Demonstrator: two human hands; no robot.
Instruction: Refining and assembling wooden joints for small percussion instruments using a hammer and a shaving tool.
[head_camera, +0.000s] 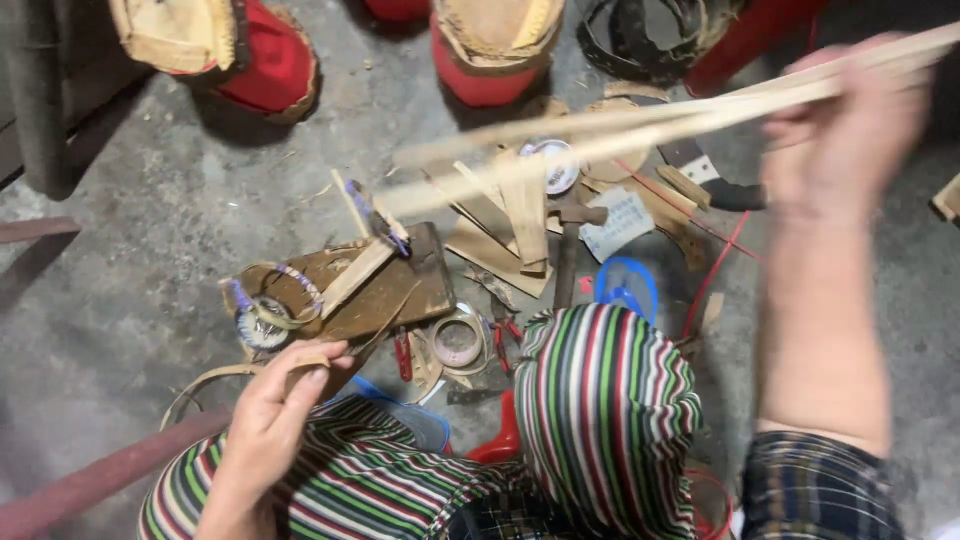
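Head view: right hand (835, 130), grip closed, holds long pale split bamboo strips (640, 125) raised above the concrete floor (130, 300), blurred, probably mid-swing. Left hand (275, 410), fingers pinched shut, holds a thin curved tan strip (215, 378) beside the brown wooden block (385, 290). Judged step: handling strips for working; steady alignment is called for.

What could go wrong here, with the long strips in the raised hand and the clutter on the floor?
The right hand holds long, blurred bamboo strips over the clutter; their far ends might strike the wooden block or scattered offcuts. The left hand pinches a thin curved strip, whose edge may cut the fingers. Pliers lie close to the knees.
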